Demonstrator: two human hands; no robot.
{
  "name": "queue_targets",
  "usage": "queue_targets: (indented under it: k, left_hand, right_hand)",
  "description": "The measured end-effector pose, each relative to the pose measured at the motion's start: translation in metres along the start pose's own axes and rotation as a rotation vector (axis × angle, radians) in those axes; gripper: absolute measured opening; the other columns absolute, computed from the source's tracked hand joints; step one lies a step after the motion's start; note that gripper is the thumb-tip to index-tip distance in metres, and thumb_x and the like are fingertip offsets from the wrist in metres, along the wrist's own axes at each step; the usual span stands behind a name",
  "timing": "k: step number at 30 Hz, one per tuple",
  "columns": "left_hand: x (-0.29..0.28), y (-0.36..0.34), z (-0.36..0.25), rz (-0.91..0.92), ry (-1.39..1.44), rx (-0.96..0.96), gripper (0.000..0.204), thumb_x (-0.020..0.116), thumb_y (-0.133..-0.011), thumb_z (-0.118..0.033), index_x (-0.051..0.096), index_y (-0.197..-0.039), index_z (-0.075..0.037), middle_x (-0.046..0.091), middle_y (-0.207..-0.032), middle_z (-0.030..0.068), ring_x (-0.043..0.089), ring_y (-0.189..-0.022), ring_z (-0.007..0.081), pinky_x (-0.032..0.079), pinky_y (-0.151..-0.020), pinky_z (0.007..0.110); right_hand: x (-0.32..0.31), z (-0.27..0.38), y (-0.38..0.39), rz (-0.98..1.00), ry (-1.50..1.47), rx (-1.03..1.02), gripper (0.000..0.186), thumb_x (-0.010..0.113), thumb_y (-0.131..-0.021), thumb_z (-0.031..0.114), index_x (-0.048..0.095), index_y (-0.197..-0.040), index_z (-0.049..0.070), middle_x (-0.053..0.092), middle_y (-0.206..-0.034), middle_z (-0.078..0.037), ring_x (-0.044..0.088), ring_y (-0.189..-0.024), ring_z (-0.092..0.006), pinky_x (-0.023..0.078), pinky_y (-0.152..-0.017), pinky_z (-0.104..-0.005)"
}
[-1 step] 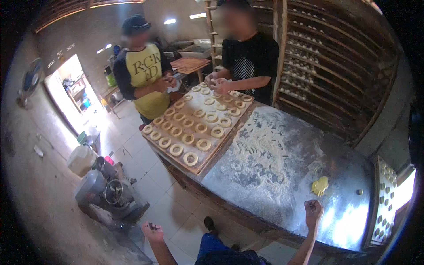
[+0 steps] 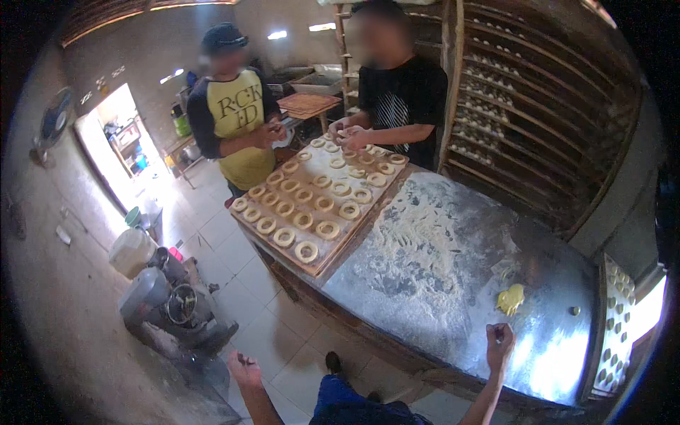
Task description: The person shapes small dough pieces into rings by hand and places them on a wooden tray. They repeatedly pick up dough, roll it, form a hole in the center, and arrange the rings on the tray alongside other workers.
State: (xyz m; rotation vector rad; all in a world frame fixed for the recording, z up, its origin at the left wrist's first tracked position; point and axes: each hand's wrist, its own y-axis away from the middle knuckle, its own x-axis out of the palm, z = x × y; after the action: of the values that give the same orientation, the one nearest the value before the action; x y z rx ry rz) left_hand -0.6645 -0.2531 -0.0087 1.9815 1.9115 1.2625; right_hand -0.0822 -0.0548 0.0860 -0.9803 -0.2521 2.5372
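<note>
My left hand [image 2: 244,367] is held over the floor at the lower left, its fingers curled in, and nothing shows in it. Over the near edge of the metal worktable [image 2: 489,241], my right hand [image 2: 500,344] is loosely closed, also with nothing visible in it. Just beyond it lies a flat yellow smear of soft dough or fat [image 2: 510,299]. To its right sits one small round piece [image 2: 575,310]. A floured wooden board [image 2: 269,245] at the far left of the table holds rows of dough rings [image 2: 328,230].
Two people stand behind the board, one in a yellow shirt [image 2: 241,117], one in black [image 2: 400,92], hands over the rings. Loose flour [image 2: 418,234] covers mid-table. A mixer [image 2: 145,294] stands at left. A tray of small pieces [image 2: 615,326] and a slatted rack [image 2: 538,106] are at right.
The view has shifted slightly. Both my hands stay nearly in place, turned a little. The two people's hands have moved slightly above the board.
</note>
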Motion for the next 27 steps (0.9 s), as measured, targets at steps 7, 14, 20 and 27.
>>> queue_targets:
  k: [7,14,20,27]
  left_hand:
    - [-0.057,-0.033,0.074,0.153,-0.043,0.276,0.012,0.064,-0.080,-0.018,0.054,-0.080,-0.012,0.046,-0.065,-0.0006,0.043,-0.051,0.0148,0.039,-0.047,0.031]
    - [-0.321,0.028,0.130,-0.352,-0.811,0.153,0.024,0.067,-0.079,-0.028,0.062,-0.088,-0.006,0.053,-0.065,0.0023,0.046,-0.049,0.0207,0.041,-0.048,0.036]
    - [-0.428,0.113,0.136,-0.523,-0.560,-0.071,0.022,0.067,-0.079,-0.025,0.060,-0.087,-0.006,0.053,-0.064,0.0032,0.049,-0.050,0.0213,0.041,-0.046,0.037]
    - [-0.516,0.179,0.122,-0.607,-0.399,-0.080,0.019,0.067,-0.078,-0.021,0.059,-0.085,-0.005,0.052,-0.062,0.0042,0.051,-0.051,0.0220,0.041,-0.043,0.037]
  right_hand:
    - [0.004,0.062,0.059,0.309,-0.393,0.084,0.021,0.073,-0.080,0.017,0.062,-0.077,0.000,0.060,-0.068,-0.001,0.051,-0.064,-0.0098,0.044,-0.061,-0.0290]
    - [0.020,0.128,0.101,1.163,-0.552,-0.139,0.014,0.073,-0.080,0.014,0.065,-0.080,0.002,0.064,-0.077,-0.005,0.059,-0.076,-0.0121,0.046,-0.069,-0.0295]
    - [0.115,0.116,0.113,1.747,-1.321,0.144,0.022,0.070,-0.080,0.019,0.058,-0.070,0.004,0.060,-0.076,-0.005,0.057,-0.074,-0.0195,0.046,-0.070,-0.0349]
    - [0.209,-0.098,0.244,1.577,0.395,-0.103,0.030,0.064,-0.083,0.031,0.065,-0.103,0.008,0.065,-0.085,-0.008,0.061,-0.082,-0.0226,0.048,-0.069,-0.0416]
